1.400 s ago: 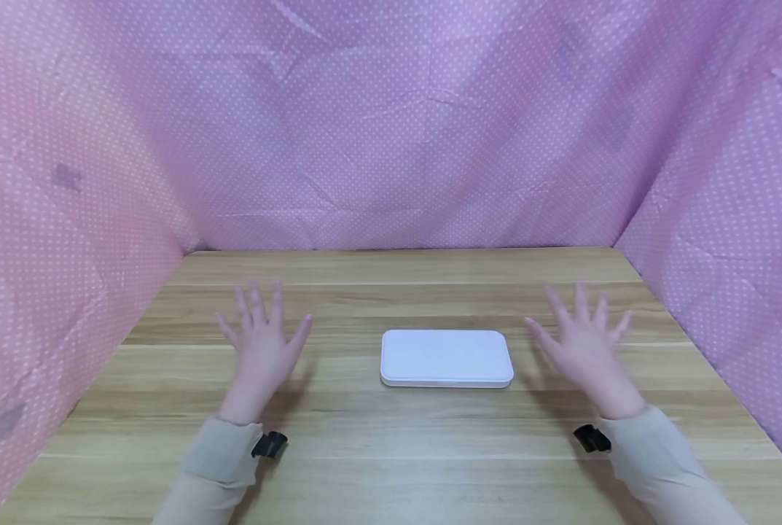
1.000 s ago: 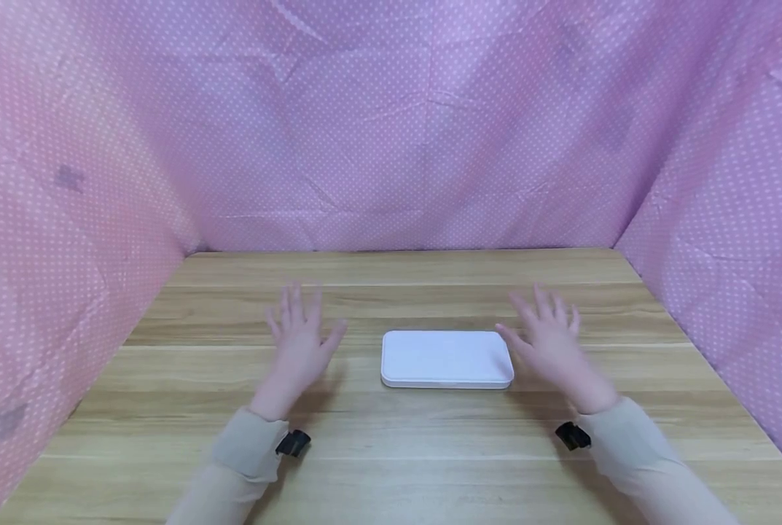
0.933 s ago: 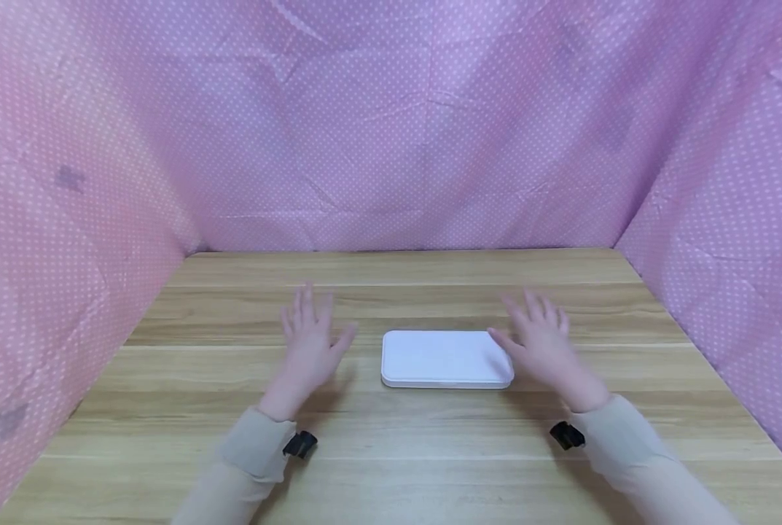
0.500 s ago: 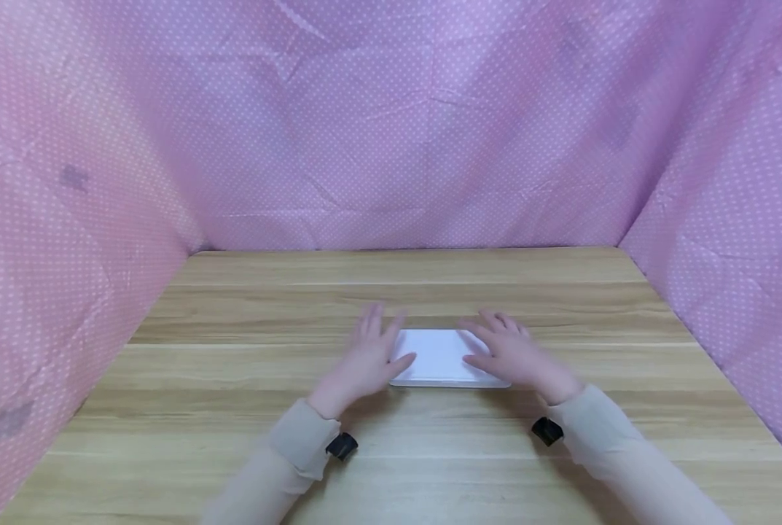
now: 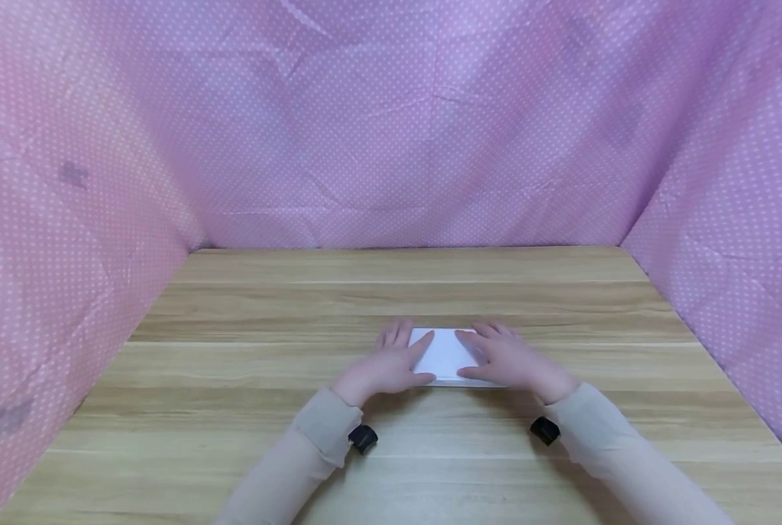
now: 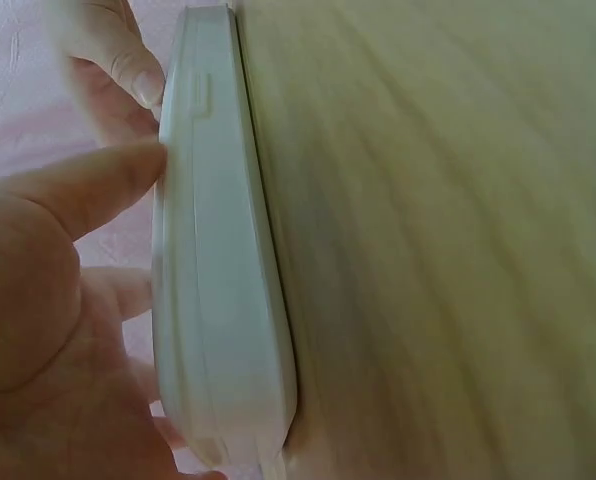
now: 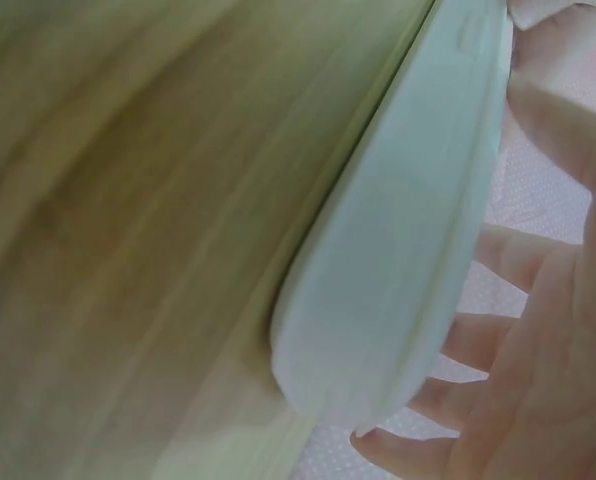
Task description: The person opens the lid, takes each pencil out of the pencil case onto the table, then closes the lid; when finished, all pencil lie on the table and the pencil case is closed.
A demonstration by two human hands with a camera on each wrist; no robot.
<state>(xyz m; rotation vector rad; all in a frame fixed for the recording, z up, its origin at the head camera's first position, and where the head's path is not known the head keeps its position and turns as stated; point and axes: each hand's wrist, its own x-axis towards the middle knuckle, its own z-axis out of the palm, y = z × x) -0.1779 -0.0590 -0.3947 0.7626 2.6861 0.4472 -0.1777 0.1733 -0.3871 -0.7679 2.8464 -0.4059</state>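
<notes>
A flat white case point(image 5: 446, 354) with rounded corners lies on the table, a seam and a small catch along its near side in the wrist views. Over its left end is my left hand point(image 5: 391, 367), thumb at the near edge and fingers spread toward the far side. My right hand point(image 5: 511, 361) covers the right end in the same manner. In the left wrist view, the left thumb point(image 6: 108, 185) meets the case's upper edge. Fairly straight fingers of the right hand point(image 7: 538, 330) reach past the case's end in the right wrist view. Both ends are partly hidden by the hands.
A wood-grain table point(image 5: 391, 467) carries the case. Pink dotted cloth point(image 5: 391, 131) hangs at the back and both sides. Each sleeve cuff has a small black device on its inner side, a left one point(image 5: 363, 439) and a right one point(image 5: 544, 430).
Both hands have moved inward from wide apart on either side and now lie over the case's two ends. The case appears to stay in place.
</notes>
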